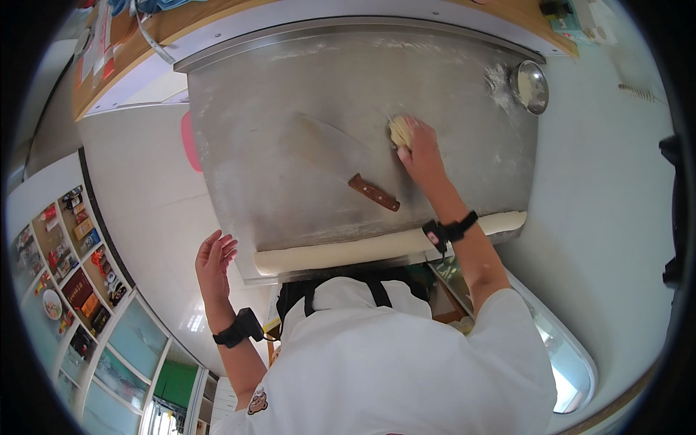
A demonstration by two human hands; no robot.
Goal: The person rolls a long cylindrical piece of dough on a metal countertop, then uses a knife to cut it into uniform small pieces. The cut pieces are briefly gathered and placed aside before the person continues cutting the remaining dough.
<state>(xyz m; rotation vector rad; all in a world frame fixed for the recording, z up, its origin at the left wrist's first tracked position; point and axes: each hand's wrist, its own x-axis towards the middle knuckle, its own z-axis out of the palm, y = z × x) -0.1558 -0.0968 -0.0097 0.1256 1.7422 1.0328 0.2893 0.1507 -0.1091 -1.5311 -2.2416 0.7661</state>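
My right hand (425, 148) is closed around a lump of pale dough (401, 132) on the steel worktop (261, 179). Below and left of it lies a cleaver-like knife with a riveted wooden handle (374, 192); its wide blade (326, 142) points to the upper left and blends with the metal. A long roll of dough (337, 255) runs along the near edge, passing beneath my right forearm. My left hand (216, 261) is raised off the worktop's left side, fingers apart and slightly curled, holding nothing.
At the worktop's upper right corner a metal bowl (530, 87) holds white powder, with more powder scattered beside it. A raised metal lip (348, 23) bounds the far edge. Something pink (189, 142) shows past the left edge. A wall (598, 179) stands at the right.
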